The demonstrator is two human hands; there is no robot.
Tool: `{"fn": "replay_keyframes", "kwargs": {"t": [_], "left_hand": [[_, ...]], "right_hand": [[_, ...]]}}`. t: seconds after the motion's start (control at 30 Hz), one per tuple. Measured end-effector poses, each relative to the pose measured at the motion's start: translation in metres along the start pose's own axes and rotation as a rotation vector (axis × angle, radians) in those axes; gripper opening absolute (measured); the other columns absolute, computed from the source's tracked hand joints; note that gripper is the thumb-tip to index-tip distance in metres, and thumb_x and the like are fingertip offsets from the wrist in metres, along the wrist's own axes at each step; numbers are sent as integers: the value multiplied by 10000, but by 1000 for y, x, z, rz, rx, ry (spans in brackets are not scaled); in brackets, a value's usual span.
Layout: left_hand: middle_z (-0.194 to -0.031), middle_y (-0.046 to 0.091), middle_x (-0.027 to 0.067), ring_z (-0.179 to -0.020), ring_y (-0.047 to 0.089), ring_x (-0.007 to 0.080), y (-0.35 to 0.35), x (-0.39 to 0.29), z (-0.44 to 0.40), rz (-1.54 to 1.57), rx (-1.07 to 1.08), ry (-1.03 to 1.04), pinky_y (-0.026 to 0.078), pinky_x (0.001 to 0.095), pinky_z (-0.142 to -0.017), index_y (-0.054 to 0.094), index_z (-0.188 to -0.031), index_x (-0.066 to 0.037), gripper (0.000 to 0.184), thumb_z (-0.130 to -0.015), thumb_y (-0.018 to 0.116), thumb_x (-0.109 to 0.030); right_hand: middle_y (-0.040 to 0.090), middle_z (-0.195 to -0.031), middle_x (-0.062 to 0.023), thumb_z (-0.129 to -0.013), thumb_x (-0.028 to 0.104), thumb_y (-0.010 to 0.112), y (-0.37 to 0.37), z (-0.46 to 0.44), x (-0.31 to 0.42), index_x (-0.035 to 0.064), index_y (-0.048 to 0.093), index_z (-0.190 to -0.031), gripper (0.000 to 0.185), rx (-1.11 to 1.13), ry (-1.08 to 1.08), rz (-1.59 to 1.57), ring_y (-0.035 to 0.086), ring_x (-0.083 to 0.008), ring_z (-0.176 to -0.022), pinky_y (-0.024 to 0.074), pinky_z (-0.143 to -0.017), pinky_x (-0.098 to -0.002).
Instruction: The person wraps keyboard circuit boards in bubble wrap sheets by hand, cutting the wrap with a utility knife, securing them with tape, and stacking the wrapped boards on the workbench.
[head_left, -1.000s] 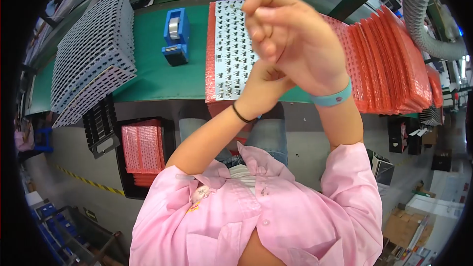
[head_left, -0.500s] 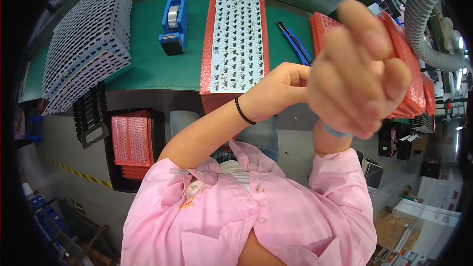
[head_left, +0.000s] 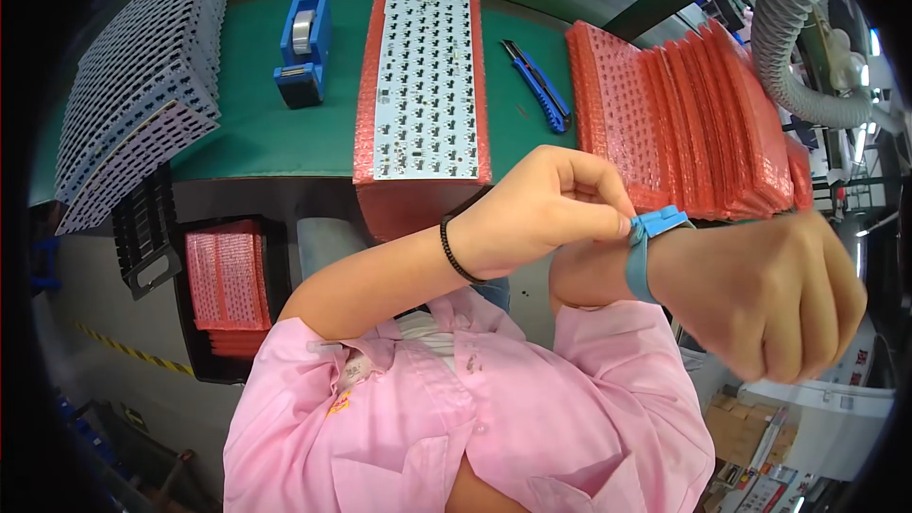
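My left hand, with a black band on its wrist, pinches the blue wristband beside its blue clasp. The band is around my right wrist. My right hand is closed, back upward, fingers bent down together, with nothing visible in it. Beyond my left arm lies a white circuit board with rows of black parts, on red bubble wrap. A blue cutter rests to its right on the green mat.
A blue tape dispenser and a stack of perforated boards are at left. Red-wrapped packs stand at right near a grey hose. Below the bench at left, a black bin holds red packs.
My right hand has moved right and down and turned its back upward. My left hand has come to the wristband's clasp. The view has shifted, so the bench things appear further left.
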State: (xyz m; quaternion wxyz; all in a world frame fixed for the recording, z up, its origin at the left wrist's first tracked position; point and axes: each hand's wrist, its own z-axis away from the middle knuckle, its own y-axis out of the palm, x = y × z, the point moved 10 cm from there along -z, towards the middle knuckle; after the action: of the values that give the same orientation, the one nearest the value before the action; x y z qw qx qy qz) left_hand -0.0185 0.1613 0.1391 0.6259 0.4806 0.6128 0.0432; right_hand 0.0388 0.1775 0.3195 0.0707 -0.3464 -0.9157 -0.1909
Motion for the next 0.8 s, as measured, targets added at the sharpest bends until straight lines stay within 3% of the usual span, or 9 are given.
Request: {"fn": "replay_keyframes", "kwargs": {"t": [0.13, 0.23, 0.3, 0.37, 0.5, 0.67, 0.8], "left_hand": [[-889, 687, 83, -778, 609, 108, 0, -1, 2, 2, -22, 48, 486, 206, -719, 680, -873, 5, 71, -835, 621, 19], [-862, 684, 68, -779, 598, 96, -11, 0, 0, 79, -85, 81, 482, 206, -726, 679, -896, -1, 70, -843, 637, -19], [-834, 681, 54, -780, 588, 83, -20, 2, -1, 155, -147, 111, 479, 205, -734, 679, -920, -7, 89, -851, 654, -58], [-829, 677, 52, -781, 589, 85, -22, 2, -2, 194, -182, 142, 477, 202, -735, 673, -939, -10, 101, -855, 656, -63], [-813, 665, 45, -785, 592, 89, -44, -2, 11, 318, -319, 253, 471, 195, -738, 656, -998, -20, 144, -867, 661, -78], [-903, 648, 55, -846, 581, 130, -58, -8, 18, -111, -360, 304, 461, 229, -777, 649, -1025, -37, 177, -853, 662, -77], [-975, 634, 63, -896, 572, 162, -63, -9, 18, -431, -365, 335, 453, 256, -809, 644, -1046, -50, 207, -842, 662, -77]], "right_hand": [[610, -636, -198, -835, -108, 514, 6, 0, -9, -48, 603, -682, 187, 50, 42, 88, 448, -195, -410, 301, -358, -241], [608, -645, -174, -856, -72, 507, -15, 9, 3, -28, 602, -744, 153, -33, -83, 220, 452, -168, -421, 327, -352, -241], [590, -683, -131, -915, 6, 511, -63, 30, 16, -18, 583, -852, 98, -436, -60, 382, 455, -132, -422, 360, -357, -221], [554, -724, -93, -969, 91, 500, -94, 30, 6, -5, 551, -946, 111, -634, 120, 789, 479, -118, -433, 384, -368, -198], [534, -757, -74, -999, 138, 485, -116, 47, -13, -1, 537, -972, 151, -699, 243, 752, 480, -100, -440, 378, -369, -186], [554, -744, -85, -962, 71, 523, -127, 58, -13, -12, 574, -954, 98, -818, 350, 975, 480, -96, -468, 386, -401, -191], [602, -755, -98, -905, -10, 557, -132, 56, -12, -47, 625, -957, 94, -741, 481, 1500, 495, -96, -519, 411, -467, -195]]}}
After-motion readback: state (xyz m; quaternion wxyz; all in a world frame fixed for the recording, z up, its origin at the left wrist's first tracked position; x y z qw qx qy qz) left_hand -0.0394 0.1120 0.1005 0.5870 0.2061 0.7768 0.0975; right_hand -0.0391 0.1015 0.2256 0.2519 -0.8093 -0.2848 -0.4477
